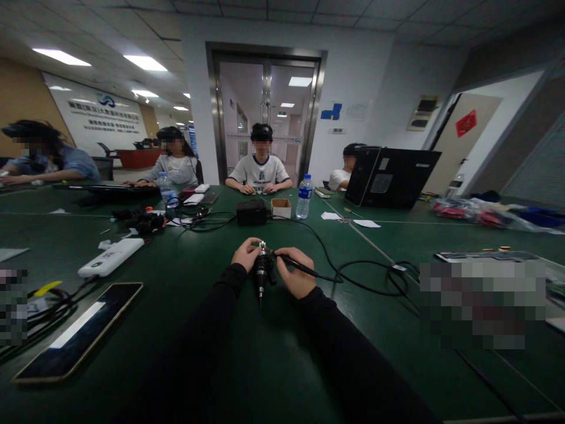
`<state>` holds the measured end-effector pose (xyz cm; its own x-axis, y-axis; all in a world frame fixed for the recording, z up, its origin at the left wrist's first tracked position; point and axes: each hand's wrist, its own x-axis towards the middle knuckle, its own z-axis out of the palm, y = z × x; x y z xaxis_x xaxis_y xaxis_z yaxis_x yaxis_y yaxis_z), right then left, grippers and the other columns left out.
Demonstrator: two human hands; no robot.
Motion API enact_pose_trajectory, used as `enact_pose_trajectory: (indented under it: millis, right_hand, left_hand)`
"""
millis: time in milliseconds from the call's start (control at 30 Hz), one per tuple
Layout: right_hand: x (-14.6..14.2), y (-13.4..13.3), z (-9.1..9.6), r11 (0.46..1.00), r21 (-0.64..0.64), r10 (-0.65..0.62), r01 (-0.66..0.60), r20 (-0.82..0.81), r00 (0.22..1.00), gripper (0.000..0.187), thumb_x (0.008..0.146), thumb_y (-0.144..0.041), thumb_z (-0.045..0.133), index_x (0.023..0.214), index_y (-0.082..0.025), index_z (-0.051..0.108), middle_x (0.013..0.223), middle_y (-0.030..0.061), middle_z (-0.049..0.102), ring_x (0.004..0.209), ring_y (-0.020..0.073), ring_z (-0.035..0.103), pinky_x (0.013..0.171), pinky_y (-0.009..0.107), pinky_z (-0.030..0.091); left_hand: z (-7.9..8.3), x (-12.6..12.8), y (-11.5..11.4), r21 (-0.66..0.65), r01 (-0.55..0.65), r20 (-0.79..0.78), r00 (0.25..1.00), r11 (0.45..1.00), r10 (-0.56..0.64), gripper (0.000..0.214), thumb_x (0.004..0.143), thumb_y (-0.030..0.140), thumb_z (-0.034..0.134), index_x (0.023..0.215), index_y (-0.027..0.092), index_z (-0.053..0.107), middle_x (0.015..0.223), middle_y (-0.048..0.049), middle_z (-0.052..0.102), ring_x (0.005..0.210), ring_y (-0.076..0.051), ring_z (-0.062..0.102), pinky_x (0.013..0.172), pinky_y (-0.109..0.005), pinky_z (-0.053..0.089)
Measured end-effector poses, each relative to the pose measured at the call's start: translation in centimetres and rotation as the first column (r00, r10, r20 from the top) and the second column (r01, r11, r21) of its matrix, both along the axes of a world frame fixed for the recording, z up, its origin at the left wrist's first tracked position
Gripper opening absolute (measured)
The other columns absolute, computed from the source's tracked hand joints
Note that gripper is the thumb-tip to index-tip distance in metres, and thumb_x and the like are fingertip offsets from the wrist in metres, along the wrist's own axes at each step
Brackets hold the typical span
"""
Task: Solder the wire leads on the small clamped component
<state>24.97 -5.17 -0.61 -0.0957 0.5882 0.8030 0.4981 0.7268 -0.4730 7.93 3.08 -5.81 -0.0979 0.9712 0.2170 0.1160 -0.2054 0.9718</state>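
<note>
Nearer than the boxy black case (251,212) sits a ribbed black-and-silver cylinder (262,270); the half-curled left hand (245,255) touches it, grip unclear; the right hand (299,279) pinches a slim black pen-shaped tool (297,264).

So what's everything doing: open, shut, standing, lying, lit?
Right hand: gripping a pen-like tool
Left hand: beside black device, grip unclear
Small box: open-topped
Bottle beside box: upright, capped
Phone: lying face up
Glass doors: shut
Ceiling lights: lit

The piece (263,244) at my left hand (246,255) is too small for me to identify, pixelation covers part of the table (276,365) at right, and the bottom edge cuts off my sleeves (353,353).
</note>
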Motion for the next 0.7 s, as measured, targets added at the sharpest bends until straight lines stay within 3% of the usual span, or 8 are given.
enact_pose_trajectory:
  millis: [700]
  right_hand:
    - [0.06, 0.09, 0.25, 1.0, 0.014, -0.024, 0.024, -0.031, 0.999, 0.014, 0.078, -0.018, 0.053, 0.08, -0.022, 0.066, 0.08, 0.0038, 0.071, 0.076, 0.0191, 0.065, 0.075, 0.033, 0.052]
  left_hand:
    - [0.11, -0.15, -0.12, 0.019, -0.007, -0.016, 1.0, 1.0, 0.007, 0.021, 0.072, 0.021, 0.066, 0.093, 0.021, 0.066, 0.079, -0.0009, 0.073, 0.079, -0.017, 0.068, 0.081, -0.03, 0.051]
